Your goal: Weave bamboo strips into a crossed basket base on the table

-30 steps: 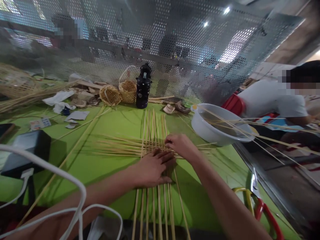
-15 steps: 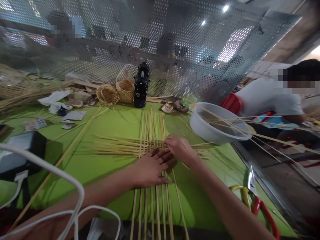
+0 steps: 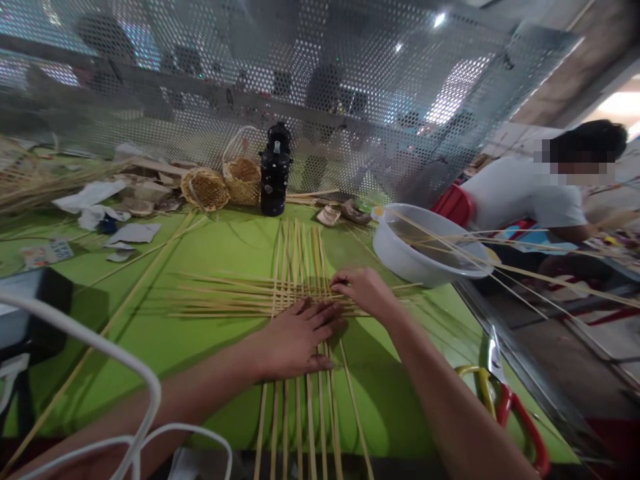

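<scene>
A loose grid of thin, pale bamboo strips (image 3: 310, 427) lies in front of me, lengthwise strips crossed by sideways ones (image 3: 220, 297). My left hand (image 3: 303, 337) rests flat on the lower part of the woven middle, fingers spread and pointing right. At the weave's right edge, my right hand (image 3: 364, 292) is closed, thumb and forefinger pinched at a strip among the crossings. Its other fingers curl under, and the exact grip is partly hidden. One lengthwise strip (image 3: 356, 407) slants apart from the others below the hands.
A white basin (image 3: 425, 257) with long strips across it stands at right. Scissors (image 3: 495, 380) lie near the right edge. At the back are a black bottle (image 3: 275, 177), small baskets (image 3: 205, 189) and scraps. A white cable (image 3: 100, 337) loops at left. Another person (image 3: 525, 193) sits beyond.
My right hand has shifted a little right, away from the left fingertips, its fingers still pinched at the weave. My left hand stays flat in place. The view has turned slightly.
</scene>
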A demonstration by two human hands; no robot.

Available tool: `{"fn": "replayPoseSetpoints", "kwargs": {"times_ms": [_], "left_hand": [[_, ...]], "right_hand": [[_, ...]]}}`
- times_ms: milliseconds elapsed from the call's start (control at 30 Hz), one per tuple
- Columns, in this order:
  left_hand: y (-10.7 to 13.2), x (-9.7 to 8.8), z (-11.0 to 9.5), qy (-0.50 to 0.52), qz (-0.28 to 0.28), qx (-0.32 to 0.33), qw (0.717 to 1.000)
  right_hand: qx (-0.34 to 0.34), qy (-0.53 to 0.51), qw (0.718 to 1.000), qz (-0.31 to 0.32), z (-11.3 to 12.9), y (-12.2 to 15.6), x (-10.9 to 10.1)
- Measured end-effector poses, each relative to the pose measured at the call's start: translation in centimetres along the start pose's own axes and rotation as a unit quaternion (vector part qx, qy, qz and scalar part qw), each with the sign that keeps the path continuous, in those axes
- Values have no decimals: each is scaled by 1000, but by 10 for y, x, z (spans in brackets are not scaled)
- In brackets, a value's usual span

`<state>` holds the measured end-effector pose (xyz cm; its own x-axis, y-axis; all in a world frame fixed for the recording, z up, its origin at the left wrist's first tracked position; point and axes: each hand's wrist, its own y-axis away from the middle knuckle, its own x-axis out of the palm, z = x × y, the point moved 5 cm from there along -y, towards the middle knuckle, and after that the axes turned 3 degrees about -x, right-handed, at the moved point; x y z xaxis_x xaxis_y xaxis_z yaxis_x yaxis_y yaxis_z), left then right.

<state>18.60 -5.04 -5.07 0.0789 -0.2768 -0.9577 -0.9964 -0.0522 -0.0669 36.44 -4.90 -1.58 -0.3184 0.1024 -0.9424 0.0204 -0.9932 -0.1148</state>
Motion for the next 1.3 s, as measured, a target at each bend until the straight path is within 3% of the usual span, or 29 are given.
{"fn": "replayPoseSetpoints", "kwargs": {"times_ms": [367,567,967,1300], "left_hand": [[0,-1,-1,-19,-17,4,1000],[-1,0,-1,-25,-11,0,1000],[-1,1,1,4,3,-9,1000],[-2,2,1,-8,-3,1,1000]], "right_hand": [[9,84,995,59,13,-14,-3],[11,84,994,69,14,-16,-3],[-7,189,978,85,27,-11,1],[-9,197,977,84,26,-5,6]]}}
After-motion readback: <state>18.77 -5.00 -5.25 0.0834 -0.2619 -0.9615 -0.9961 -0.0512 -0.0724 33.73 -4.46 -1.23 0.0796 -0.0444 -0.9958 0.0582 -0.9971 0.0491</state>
